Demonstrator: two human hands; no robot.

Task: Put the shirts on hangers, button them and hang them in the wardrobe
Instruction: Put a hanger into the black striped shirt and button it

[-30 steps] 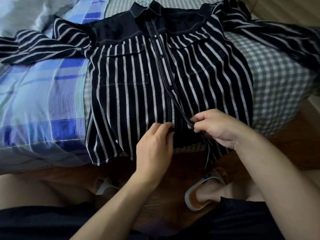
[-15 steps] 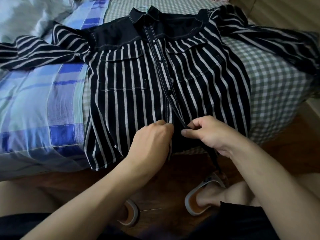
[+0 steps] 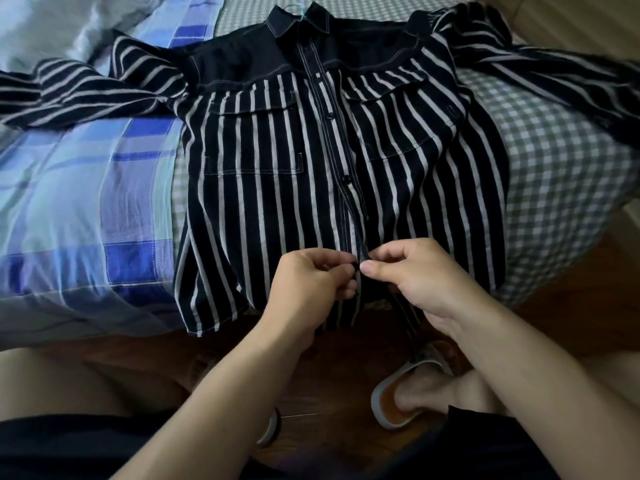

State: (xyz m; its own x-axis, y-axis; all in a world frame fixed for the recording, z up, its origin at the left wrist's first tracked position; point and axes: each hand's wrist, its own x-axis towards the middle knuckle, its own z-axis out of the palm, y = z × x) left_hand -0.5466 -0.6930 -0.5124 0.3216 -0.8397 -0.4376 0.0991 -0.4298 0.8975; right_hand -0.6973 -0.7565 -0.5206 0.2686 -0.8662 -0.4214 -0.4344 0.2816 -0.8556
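A: Where was the striped shirt [image 3: 277, 188] at that pt?

B: Flat on the bed [image 3: 554, 161], front up, collar at the far side, hem hanging over the bed's near edge. A bit of teal at the collar was prob. the hanger [image 3: 302, 12], otherwise hidden.

A: Step in hand?

B: Buttoning, low on the placket. Two buttons above the hands looked done up. The left hand [image 3: 311, 285] pinched one front edge, fingers curled tight; the right hand [image 3: 415, 275] pinched the other edge, thumb and forefinger closed on the cloth. Fingertips nearly touched. The button itself was too small to make out.

A: Next move?

B: Prob. pushing the button thru its hole w/ the edges lined up, then the lower ones; hanging wasn't done yet.

A: Surface, room?

B: The bed had a grey check sheet; a blue plaid quilt [image 3: 86, 202] lay left of the shirt. Below the bed's edge: wood floor [image 3: 571, 306], the person's slippers [image 3: 398, 403].
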